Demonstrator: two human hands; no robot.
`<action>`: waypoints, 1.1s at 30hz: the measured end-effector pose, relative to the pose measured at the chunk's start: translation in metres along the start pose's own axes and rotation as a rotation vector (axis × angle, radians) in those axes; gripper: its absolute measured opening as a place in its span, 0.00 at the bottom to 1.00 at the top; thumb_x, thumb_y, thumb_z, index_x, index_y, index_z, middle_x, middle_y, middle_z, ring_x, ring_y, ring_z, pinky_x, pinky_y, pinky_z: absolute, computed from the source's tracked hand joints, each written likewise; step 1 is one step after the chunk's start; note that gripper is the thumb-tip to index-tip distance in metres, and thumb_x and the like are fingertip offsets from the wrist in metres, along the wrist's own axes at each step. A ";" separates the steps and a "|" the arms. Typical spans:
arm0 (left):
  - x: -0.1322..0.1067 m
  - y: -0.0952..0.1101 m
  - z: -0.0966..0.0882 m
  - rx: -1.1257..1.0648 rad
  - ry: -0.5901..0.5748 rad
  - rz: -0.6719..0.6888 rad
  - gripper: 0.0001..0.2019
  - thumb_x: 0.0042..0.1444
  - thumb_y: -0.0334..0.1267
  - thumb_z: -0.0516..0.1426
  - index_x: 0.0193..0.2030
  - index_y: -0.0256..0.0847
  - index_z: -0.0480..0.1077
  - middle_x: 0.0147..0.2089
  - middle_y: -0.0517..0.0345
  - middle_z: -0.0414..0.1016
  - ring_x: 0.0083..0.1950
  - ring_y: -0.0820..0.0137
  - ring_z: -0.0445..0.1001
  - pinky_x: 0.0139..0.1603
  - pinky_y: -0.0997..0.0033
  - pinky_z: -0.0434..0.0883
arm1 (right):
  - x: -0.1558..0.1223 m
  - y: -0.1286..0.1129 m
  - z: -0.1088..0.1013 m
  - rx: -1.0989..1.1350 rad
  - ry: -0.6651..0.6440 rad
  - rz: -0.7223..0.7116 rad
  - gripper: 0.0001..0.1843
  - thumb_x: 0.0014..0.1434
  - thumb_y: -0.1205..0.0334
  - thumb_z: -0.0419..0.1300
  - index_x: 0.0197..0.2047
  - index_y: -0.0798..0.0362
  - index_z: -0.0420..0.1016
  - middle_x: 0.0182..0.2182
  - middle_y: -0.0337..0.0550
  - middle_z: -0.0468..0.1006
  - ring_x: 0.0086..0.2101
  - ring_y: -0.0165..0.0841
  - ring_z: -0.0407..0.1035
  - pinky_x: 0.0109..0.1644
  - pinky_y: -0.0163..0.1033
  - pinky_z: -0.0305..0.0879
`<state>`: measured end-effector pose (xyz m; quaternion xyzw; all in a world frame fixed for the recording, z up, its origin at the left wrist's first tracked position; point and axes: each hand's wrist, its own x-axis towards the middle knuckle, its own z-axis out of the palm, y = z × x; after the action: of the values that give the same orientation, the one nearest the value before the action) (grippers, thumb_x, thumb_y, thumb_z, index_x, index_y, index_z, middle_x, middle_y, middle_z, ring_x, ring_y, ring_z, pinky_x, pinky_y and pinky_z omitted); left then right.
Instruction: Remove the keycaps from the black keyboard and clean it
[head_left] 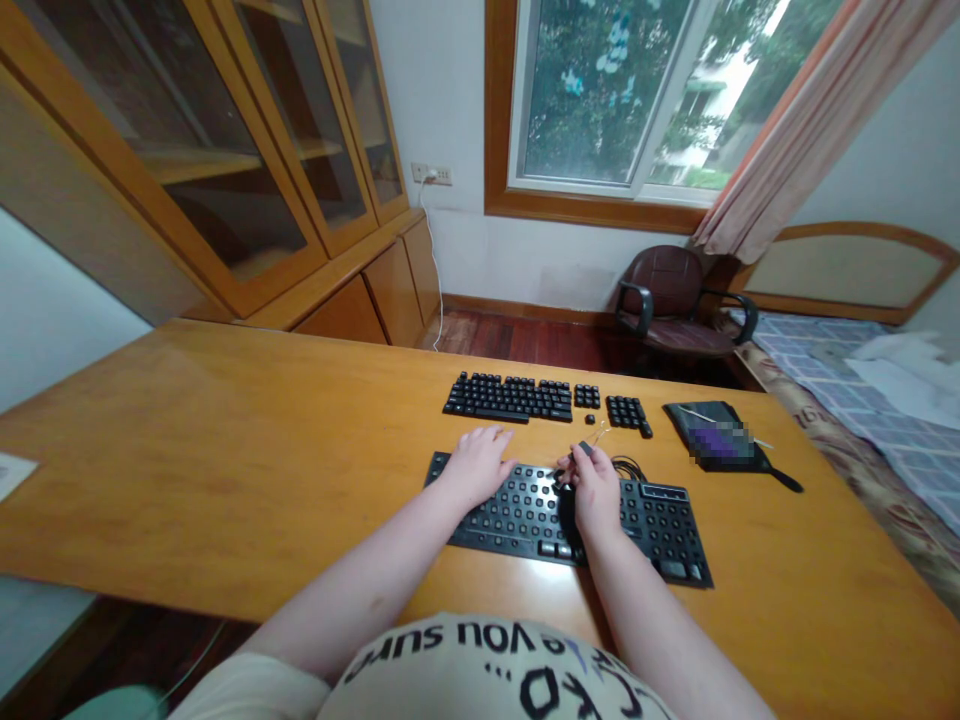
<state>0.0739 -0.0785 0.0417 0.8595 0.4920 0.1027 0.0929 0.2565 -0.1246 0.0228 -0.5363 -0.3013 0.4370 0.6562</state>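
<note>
From my end, the kbd base (517,508) sits on the desk (262,440) right in front of the torso, a bit askew, its R end nearer me. My L hand (480,465) lies over its upper L part: fingers loosely spread past the far edge, thumb apart, nothing I can see in the grip, tho the palm side is hidden. My R hand (596,490) is over the base just R of middle, in a narrow pinch, thumb and fingers closed on a small dark piece (581,451) w/ thin wires (601,430) poking out near it; prob. a wire tool, but too small to be sure.

Progress, AFAICT: most of the base is bare, w/ rows of key stems showing. Loose caps lie beyond it in kbd order: main block (506,395), a small cluster (587,396), the R-hand block (628,412), plus a single cap (590,419) below the cluster. What's left on the base: approx. a few caps along the near edge (555,550), and what look like more at the near R corner (682,570). Can't tell what's under my R hand or wrist. Coiled cable (630,466) is by the far edge; dark pouch (716,440) is off to the R, well clear.
</note>
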 end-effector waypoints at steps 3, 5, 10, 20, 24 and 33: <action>-0.021 0.005 0.007 0.001 -0.015 0.040 0.24 0.57 0.47 0.53 0.59 0.42 0.61 0.60 0.47 0.63 0.61 0.57 0.59 0.62 0.54 0.54 | 0.000 -0.001 0.000 0.010 -0.006 -0.003 0.13 0.52 0.53 0.62 0.30 0.54 0.67 0.21 0.37 0.75 0.18 0.25 0.63 0.24 0.32 0.60; -0.031 0.004 0.012 -0.010 -0.014 0.034 0.23 0.59 0.47 0.52 0.59 0.42 0.61 0.59 0.48 0.65 0.60 0.59 0.60 0.62 0.55 0.53 | -0.002 -0.004 0.001 0.011 -0.030 0.000 0.13 0.52 0.53 0.62 0.30 0.54 0.68 0.21 0.37 0.75 0.18 0.25 0.63 0.23 0.31 0.59; -0.035 -0.013 0.010 -0.060 -0.031 0.042 0.20 0.59 0.47 0.51 0.56 0.43 0.64 0.56 0.52 0.68 0.57 0.62 0.64 0.59 0.59 0.58 | -0.013 -0.011 0.008 -0.031 -0.243 0.049 0.14 0.50 0.51 0.64 0.31 0.54 0.71 0.24 0.39 0.77 0.18 0.26 0.63 0.23 0.32 0.59; -0.067 -0.037 -0.024 -0.104 -0.026 0.036 0.21 0.60 0.44 0.50 0.60 0.48 0.61 0.63 0.55 0.62 0.64 0.64 0.57 0.66 0.56 0.51 | -0.035 -0.019 0.019 -0.243 -0.516 0.022 0.10 0.47 0.54 0.66 0.30 0.50 0.79 0.24 0.39 0.76 0.26 0.34 0.69 0.32 0.38 0.66; -0.092 -0.040 -0.025 -0.132 -0.066 0.020 0.18 0.59 0.41 0.51 0.57 0.48 0.65 0.61 0.56 0.65 0.62 0.63 0.60 0.64 0.54 0.56 | -0.033 -0.015 0.017 -0.270 -0.504 -0.016 0.09 0.50 0.54 0.63 0.31 0.51 0.78 0.21 0.38 0.75 0.24 0.33 0.68 0.29 0.37 0.65; -0.132 -0.026 -0.023 -0.050 -0.011 0.062 0.15 0.59 0.37 0.50 0.50 0.46 0.71 0.49 0.54 0.75 0.50 0.64 0.71 0.55 0.57 0.66 | -0.027 -0.009 0.015 -0.228 -0.390 -0.033 0.11 0.50 0.52 0.64 0.30 0.52 0.76 0.22 0.39 0.75 0.23 0.32 0.68 0.28 0.37 0.65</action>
<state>-0.0188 -0.1787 0.0460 0.8722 0.4621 0.1129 0.1137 0.2338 -0.1426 0.0375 -0.5075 -0.4784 0.4848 0.5277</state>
